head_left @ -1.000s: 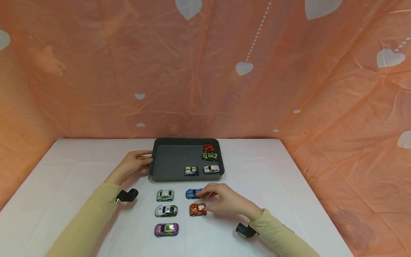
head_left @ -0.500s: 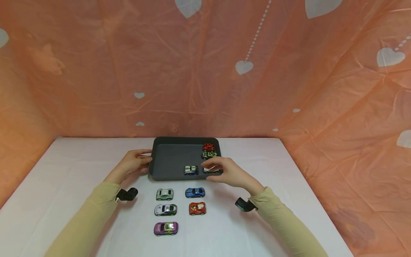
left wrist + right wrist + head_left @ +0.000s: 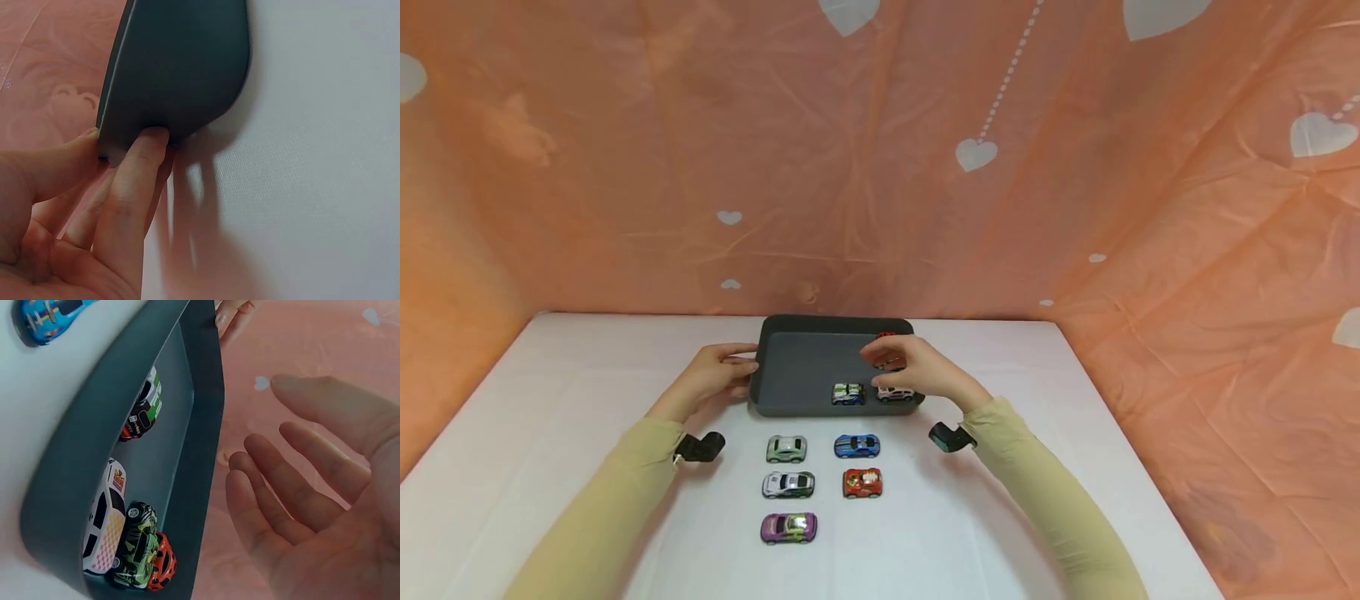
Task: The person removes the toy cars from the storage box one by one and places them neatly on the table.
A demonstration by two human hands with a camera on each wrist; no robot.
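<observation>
Five toy cars [image 3: 786, 484] waiting outside; left hand [image 3: 715, 381] pinching tray [image 3: 797, 367] rim, right hand [image 3: 917, 371] hovering empty, fingers relaxed—keep tray braced steady.

The person is wearing long sleeves in a pale yellow-green fabric on both arms, each one ending at the wrist just behind the hand. The left sleeve [image 3: 602, 500] is showing soft creases along the forearm; the right sleeve [image 3: 1045, 508] is looking alike in colour and fit. A small black camera unit is sitting at each cuff: the left wrist unit [image 3: 700, 447] and the right wrist unit [image 3: 951, 437]. The left hand [image 3: 707, 385] and right hand [image 3: 917, 371] are wearing nothing.
</observation>
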